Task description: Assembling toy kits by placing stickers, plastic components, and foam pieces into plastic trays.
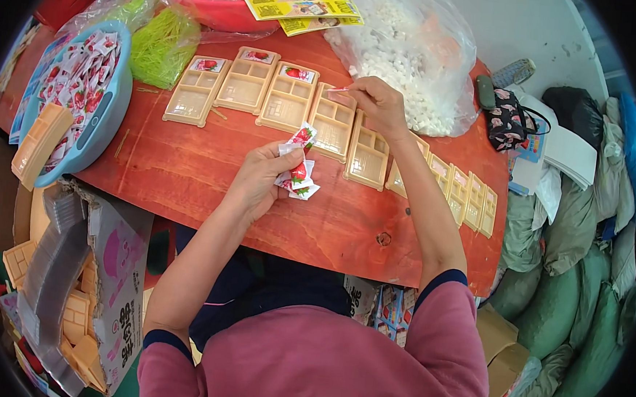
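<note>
My left hand [259,179] is closed around a small bunch of white sachets [299,174] printed with red strawberries, held above the table's near side. My right hand [382,106] pinches a single small sachet [338,90] at the top compartment of a cream divided tray [331,130]. Left of it stand three similar trays, each with a strawberry sachet in its top compartment, such as the leftmost tray [191,97]. Further trays run off to the right, such as one [367,158] beside my right wrist; my forearm partly covers others.
On the left, a blue basin [124,77] holds many sachets, with a tray [41,145] propped on its rim. Bags of green strands [168,47] and white pieces [413,73] lie at the back. A carton [119,288] of trays stands below left; sacks [567,294] fill the right.
</note>
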The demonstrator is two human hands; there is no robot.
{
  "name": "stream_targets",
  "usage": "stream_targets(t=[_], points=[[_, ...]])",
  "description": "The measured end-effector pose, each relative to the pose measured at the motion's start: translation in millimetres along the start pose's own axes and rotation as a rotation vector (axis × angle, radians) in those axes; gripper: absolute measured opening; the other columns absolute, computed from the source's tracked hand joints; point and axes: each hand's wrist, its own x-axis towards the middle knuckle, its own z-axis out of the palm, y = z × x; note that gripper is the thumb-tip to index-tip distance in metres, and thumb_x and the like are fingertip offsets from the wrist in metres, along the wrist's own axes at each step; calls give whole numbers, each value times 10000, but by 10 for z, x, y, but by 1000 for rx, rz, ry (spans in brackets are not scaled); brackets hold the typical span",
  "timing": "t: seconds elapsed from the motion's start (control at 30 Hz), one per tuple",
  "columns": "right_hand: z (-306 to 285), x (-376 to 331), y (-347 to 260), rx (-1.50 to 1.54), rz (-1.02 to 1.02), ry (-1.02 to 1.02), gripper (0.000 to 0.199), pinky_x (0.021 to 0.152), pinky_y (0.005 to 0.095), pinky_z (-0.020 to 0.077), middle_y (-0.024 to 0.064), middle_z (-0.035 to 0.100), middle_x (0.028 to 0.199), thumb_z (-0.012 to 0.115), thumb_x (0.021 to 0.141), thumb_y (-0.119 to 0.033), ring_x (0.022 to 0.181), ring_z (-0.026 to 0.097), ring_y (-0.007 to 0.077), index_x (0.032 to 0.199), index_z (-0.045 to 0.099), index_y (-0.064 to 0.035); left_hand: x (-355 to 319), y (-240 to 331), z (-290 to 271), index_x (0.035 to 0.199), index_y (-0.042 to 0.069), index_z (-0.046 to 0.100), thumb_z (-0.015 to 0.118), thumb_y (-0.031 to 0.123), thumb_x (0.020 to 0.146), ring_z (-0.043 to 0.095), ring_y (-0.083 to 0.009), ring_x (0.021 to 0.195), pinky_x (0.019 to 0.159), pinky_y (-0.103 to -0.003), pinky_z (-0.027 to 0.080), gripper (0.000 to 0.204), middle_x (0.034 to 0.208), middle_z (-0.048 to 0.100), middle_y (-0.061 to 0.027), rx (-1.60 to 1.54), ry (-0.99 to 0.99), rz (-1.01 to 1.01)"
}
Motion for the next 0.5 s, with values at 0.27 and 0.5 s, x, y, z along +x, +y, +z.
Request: stream_targets(t=[0.27, 0.5], points=[[18, -45, -1, -257, -165, -146, 168, 716, 284, 515, 58, 641, 943, 596, 761, -21, 837, 629, 200, 910, 647, -77, 37, -6, -52, 1073, 13, 542, 555, 160, 874, 657, -224, 816, 636, -342, 566, 248, 984, 635, -123, -12, 17, -7], [-37, -120, -276, -96, -4, -90, 193, 681, 249, 502, 24, 646, 928, 581, 800, -32, 827, 611, 134, 982, 632, -70, 97, -60, 12, 1091, 11, 536, 547, 149, 877, 656, -214, 793, 631, -328, 567, 254, 965, 632, -129, 62, 36, -16]])
